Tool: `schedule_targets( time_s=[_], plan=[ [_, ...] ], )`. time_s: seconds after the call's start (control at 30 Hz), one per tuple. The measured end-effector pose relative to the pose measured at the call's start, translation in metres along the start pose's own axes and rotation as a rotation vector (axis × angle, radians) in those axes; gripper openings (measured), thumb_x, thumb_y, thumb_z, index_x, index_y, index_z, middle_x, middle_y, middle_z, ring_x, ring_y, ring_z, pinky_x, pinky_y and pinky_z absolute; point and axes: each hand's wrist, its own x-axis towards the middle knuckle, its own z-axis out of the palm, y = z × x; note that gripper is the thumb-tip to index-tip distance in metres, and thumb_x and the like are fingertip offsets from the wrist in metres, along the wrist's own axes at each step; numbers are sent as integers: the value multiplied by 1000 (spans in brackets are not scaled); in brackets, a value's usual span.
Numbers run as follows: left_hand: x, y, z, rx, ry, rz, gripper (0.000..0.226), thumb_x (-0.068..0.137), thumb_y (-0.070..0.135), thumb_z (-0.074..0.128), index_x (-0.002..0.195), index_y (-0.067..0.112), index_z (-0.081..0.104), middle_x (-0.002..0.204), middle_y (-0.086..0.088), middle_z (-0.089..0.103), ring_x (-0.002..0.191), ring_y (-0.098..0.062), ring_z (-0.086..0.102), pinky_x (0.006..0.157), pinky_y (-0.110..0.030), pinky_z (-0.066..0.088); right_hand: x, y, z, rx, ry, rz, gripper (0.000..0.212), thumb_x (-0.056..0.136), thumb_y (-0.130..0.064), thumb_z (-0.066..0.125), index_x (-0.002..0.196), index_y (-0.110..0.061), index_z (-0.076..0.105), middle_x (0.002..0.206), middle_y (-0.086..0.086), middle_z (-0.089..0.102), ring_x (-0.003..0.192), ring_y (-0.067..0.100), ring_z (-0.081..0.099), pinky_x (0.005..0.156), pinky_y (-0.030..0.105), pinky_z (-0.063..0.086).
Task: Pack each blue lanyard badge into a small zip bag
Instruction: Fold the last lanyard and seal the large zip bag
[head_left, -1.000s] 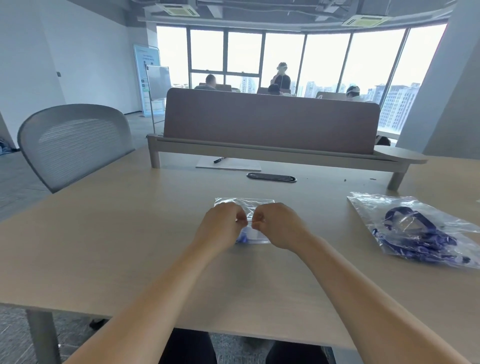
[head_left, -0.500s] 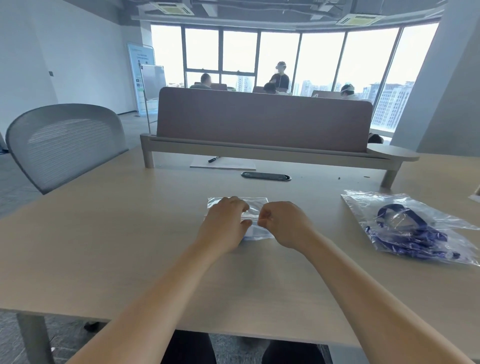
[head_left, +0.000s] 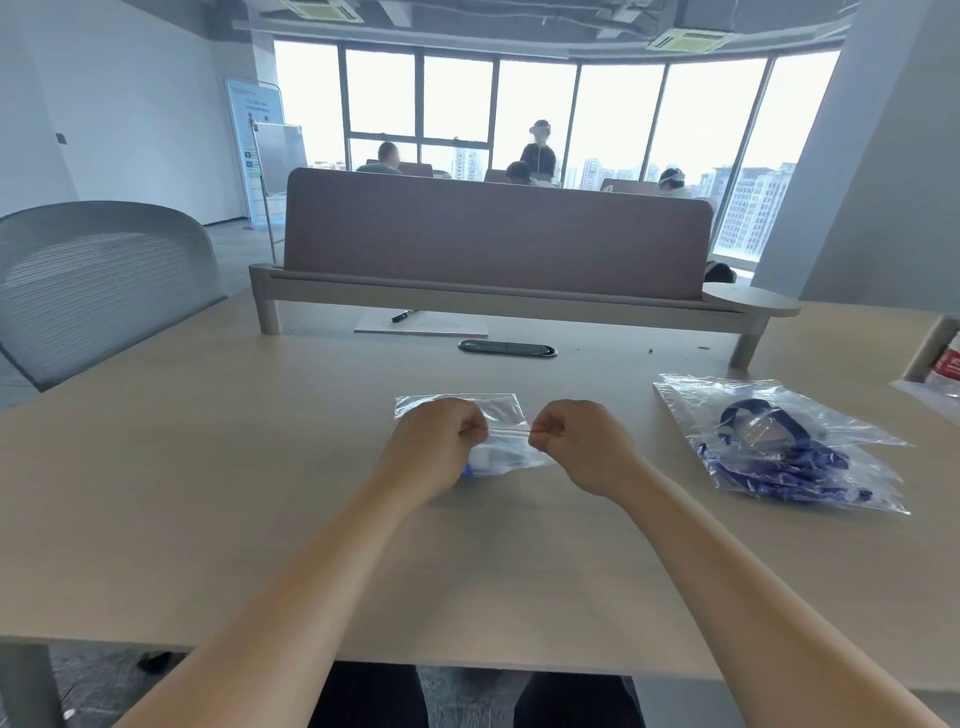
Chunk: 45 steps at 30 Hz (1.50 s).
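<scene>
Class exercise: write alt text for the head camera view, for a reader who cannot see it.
Two bare hands, left hand and right hand, pinch the top edge of a small zip bag on a wooden table. To the right lies a large clear bag of blue lanyards.

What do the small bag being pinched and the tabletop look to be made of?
Small zip bag: thin clear plastic film, glossy; it wrinkles and shows highlights. Table: pale wood-look surface, matte, with faint grain; probably laminate, though solid wood can't be ruled out.
</scene>
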Motion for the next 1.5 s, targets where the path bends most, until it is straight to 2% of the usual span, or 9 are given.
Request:
schedule_targets(
  time_s=[0.17,0.43,0.57,0.73,0.9,1.1,1.2,1.33,1.5],
  plan=[
    [2,19,9,154,53,138,23,90,30,66,111,23,70,119,8,66,115,-17,53,97,-31,38,-4,3,-3,-68,13,8,11,90,-26,59,92,-23,69,93,-6,67,89,20,61,76,35,53],
    [-1,46,25,-77,15,78,9,89,20,64,86,21,73,92,7,71,93,-14,60,78,-28,42,-17,20,-18,136,44,57,8,86,-25,67,78,-26,66,80,-9,67,76,14,62,68,31,49],
    [3,52,29,-184,-44,40,13,90,20,65,77,22,67,79,11,63,74,-11,57,65,-25,38,-27,36,-29,299,68,102,5,86,-18,70,82,-15,72,72,-6,65,52,-1,49,49,12,36],
    [8,54,36,-244,-88,-9,15,88,24,67,73,27,67,83,8,69,75,-27,67,64,-29,51,-36,50,-38,384,110,137,5,87,-15,71,83,-11,72,76,-2,69,51,-5,50,49,6,36],
    [13,62,41,-232,-97,44,11,89,21,68,79,23,68,88,8,70,85,-11,59,65,-14,37,-39,60,-39,415,146,181,6,86,-22,72,81,-19,72,83,-3,75,64,5,55,57,15,40],
    [23,80,39,-266,-121,87,13,88,21,69,77,28,68,86,10,70,83,-12,62,69,-22,43,-42,70,-45,594,175,226,7,84,-19,74,79,-15,71,78,1,74,77,15,64,86,43,54],
    [24,88,34,-269,-139,108,15,87,24,68,77,34,66,87,13,69,82,-15,66,69,-26,49,-47,70,-51,599,204,231,7,86,-16,72,81,-12,69,77,-1,72,77,16,62,82,40,53],
    [22,90,23,-190,-124,91,19,83,29,72,101,29,68,100,13,68,95,-9,62,79,-25,45,-52,66,-68,582,300,227,7,88,-14,67,81,-13,66,79,-2,73,72,15,62,77,38,56],
    [19,78,1,-90,-94,40,12,81,29,73,84,21,64,93,6,69,91,-17,64,83,-33,51,-61,56,-90,714,399,207,6,90,-5,62,89,1,62,89,12,72,84,17,68,72,34,61]
  ],
)
